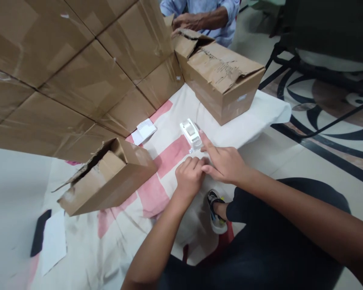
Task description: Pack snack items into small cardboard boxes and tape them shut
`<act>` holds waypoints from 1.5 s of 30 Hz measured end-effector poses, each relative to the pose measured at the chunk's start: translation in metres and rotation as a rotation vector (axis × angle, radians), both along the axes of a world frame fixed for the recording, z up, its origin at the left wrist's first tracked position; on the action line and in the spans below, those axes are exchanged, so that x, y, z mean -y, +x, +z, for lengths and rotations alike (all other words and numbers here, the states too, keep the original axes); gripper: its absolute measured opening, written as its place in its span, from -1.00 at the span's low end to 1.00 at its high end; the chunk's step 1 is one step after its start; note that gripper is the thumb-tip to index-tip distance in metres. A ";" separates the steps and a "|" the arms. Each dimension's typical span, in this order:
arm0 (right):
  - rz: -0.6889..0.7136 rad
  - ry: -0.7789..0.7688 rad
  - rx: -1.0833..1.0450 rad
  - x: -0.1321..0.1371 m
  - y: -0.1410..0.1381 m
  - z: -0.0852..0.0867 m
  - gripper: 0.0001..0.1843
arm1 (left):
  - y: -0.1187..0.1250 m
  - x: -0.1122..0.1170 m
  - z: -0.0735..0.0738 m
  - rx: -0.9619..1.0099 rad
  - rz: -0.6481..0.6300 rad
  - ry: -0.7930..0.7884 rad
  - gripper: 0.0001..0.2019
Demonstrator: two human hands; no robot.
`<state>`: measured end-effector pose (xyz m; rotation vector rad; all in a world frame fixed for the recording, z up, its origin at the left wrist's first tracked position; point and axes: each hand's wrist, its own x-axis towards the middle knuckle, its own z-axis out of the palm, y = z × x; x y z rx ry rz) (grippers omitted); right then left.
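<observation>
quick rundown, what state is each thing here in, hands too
white tape dispenser: resting on the cloth, tape roll loaded
left hand: fingers curled in
right hand: index finger extended beside the dispenser
left cardboard box: open, edge torn
right cardboard box: flaps mostly down, surface torn, gap at far end
stacked cardboard boxes: visible faces closed
folded paper: creased, lying flat-ish
pink-and-white tablecloth: wrinkled
</observation>
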<state>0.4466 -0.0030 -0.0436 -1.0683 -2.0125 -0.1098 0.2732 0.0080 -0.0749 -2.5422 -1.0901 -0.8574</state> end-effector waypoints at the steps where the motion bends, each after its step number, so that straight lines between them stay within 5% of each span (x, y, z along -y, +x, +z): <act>1: 0.009 0.006 -0.042 0.001 0.000 0.000 -0.25 | 0.000 0.000 0.000 -0.005 -0.006 0.006 -0.71; 4: 0.066 0.174 -0.088 0.003 0.000 0.001 -0.22 | 0.001 -0.001 0.000 -0.027 -0.023 0.007 -0.72; 8: -0.059 -0.035 0.037 0.004 0.001 0.004 -0.39 | 0.002 -0.001 0.000 -0.052 -0.051 0.007 -0.70; 13: -0.054 0.067 -0.206 0.000 0.016 0.007 -0.46 | 0.003 0.000 0.003 -0.079 -0.068 -0.014 -0.78; 20: -0.170 -0.135 -0.430 -0.018 0.025 0.004 -0.69 | 0.004 -0.003 0.000 0.062 -0.049 -0.119 -0.74; 24: -0.073 -0.215 -0.356 -0.019 0.022 0.015 -0.76 | -0.004 0.002 0.017 0.228 -0.010 -0.174 -0.81; 29: 0.351 -0.375 -0.016 -0.016 -0.012 0.053 -0.42 | -0.052 0.034 0.059 0.385 0.061 -0.225 -0.87; 32: 0.489 -0.565 0.252 -0.015 -0.053 0.078 -0.67 | -0.088 0.059 0.075 0.472 0.077 -0.246 -0.91; 41: 0.553 -0.450 0.463 -0.035 -0.162 0.120 -0.80 | -0.176 0.096 0.061 0.792 0.390 -0.206 -0.87; 45: 0.615 -0.340 0.375 -0.042 -0.191 0.127 -0.79 | -0.230 0.082 0.073 0.626 0.259 -0.037 -0.79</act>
